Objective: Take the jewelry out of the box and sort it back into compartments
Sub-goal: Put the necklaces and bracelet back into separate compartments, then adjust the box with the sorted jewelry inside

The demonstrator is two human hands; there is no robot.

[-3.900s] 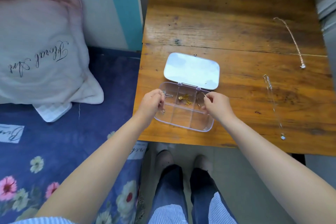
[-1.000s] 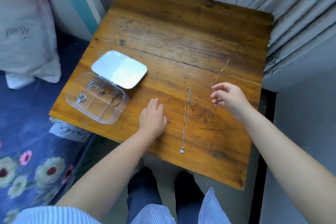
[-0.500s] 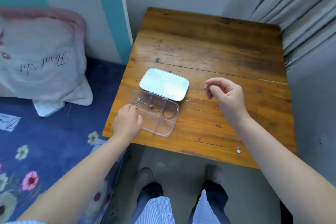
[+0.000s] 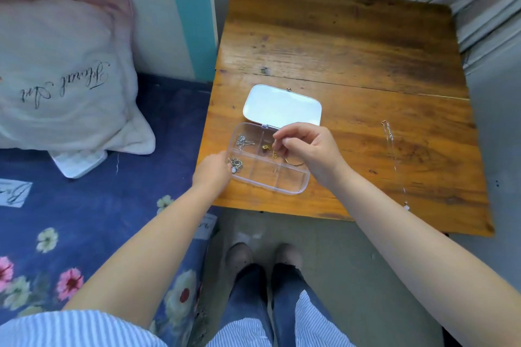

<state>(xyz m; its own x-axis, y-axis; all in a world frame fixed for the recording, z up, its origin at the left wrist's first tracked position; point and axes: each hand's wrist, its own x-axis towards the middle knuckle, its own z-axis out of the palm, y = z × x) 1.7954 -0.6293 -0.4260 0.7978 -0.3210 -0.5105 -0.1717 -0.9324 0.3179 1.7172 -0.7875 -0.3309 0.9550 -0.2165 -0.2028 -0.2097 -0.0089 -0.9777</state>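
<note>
Pillow [image 4: 60, 70] far left on the floral bedsheet [image 4: 84, 220], clear of the table [image 4: 352, 45].

Left hand [image 4: 212, 170] at the near-left corner of the clear compartment box [image 4: 293, 186]; its grip is closed around the box edge, steadying it. Fingertips sit right beside the silver piece [image 4: 236, 164] in the front-left compartment.

Box sits near the table's front-left edge, lid [image 4: 282, 107] swung open and lying flat behind it. Contents: silver chain [image 4: 244, 141] in the back-left cell, gold piece [image 4: 265, 146] in the back-middle cell, gold ring-shaped item [image 4: 294, 163] partly hidden under the right hand. Front-middle cell holds something tiny, can't tell what. Front-right cell looks bare.

Right hand [image 4: 308, 151] hovers over the back-right part of the box, thumb and forefinger pinched together, other fingers curled. A thin gold strand [image 4: 275, 153] hangs below the pinch into the box; too fine to resolve fully.

Further right, well apart from the box, a long thin silver necklace [image 4: 393, 155] lies stretched out on the table, pendant end towards the front edge.
</note>
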